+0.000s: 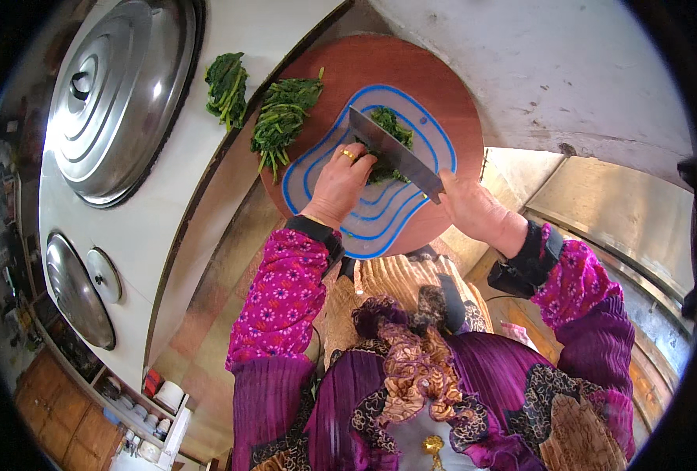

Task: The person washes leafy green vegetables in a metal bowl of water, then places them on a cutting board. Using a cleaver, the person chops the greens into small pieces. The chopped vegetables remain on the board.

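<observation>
My right hand grips the handle end of a wide cleaver, whose blade slants across a translucent cutting mat with blue lines. Close against the blade, my left hand has bent fingers on dark leafy greens, which it partly hides; a ring is on one finger. Chopped greens lie on the far side of the blade. The mat rests on a round reddish-brown board. A bundle of leafy greens lies at the board's left edge.
Another bundle of greens sits on the white counter. Left of it are a large domed metal lid, a smaller metal lid and a small round lid. A pale wall curves past the board at upper right. Shelves with bowls stand at lower left.
</observation>
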Motion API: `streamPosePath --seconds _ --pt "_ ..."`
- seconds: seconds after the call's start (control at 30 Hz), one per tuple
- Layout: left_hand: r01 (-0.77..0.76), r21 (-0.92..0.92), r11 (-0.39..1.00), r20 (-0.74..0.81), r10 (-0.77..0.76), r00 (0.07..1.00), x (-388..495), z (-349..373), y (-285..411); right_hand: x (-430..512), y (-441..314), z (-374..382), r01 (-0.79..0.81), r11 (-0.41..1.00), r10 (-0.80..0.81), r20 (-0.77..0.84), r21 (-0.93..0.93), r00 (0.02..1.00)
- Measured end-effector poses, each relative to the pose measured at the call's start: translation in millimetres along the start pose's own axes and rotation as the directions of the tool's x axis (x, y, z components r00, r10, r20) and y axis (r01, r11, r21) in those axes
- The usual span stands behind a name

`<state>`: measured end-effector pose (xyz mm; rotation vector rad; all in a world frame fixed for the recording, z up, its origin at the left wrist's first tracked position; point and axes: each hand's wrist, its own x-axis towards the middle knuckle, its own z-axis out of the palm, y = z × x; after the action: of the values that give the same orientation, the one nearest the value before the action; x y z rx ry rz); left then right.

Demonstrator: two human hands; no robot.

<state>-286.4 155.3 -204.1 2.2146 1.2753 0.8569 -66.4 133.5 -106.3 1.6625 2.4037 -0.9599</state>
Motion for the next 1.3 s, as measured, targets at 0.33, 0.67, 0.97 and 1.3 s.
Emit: streamPosePath --seconds 0.33,0.67,0.97,1.3 --pt "-0.034 0.048 0.998 -0.047 0.036 0.998 -2.6 3.8 5.4 23.9 -4.0 41.2 -0.1 0.992 0.096 -0.058 -0.078 0.994" --pt "-0.032 0.02 0.999 -0.022 0.032 0.999 -1.4 5.3 0.7 -7.8 -13.3 21.9 -0.132 0.991 0.132 0.019 -0.014 0.991" --pt "-0.029 -0.037 0.999 -0.056 0.027 0.998 -7.9 2.9 6.2 19.1 -8.0 60.9 -0.165 0.985 0.153 -0.193 -0.046 0.969" --pt "-0.031 -0.009 0.999 -0.106 0.03 0.994 -9.5 8.5 -2.0 -9.0 -18.4 12.8 -0.112 0.989 0.118 0.06 -0.101 0.991"
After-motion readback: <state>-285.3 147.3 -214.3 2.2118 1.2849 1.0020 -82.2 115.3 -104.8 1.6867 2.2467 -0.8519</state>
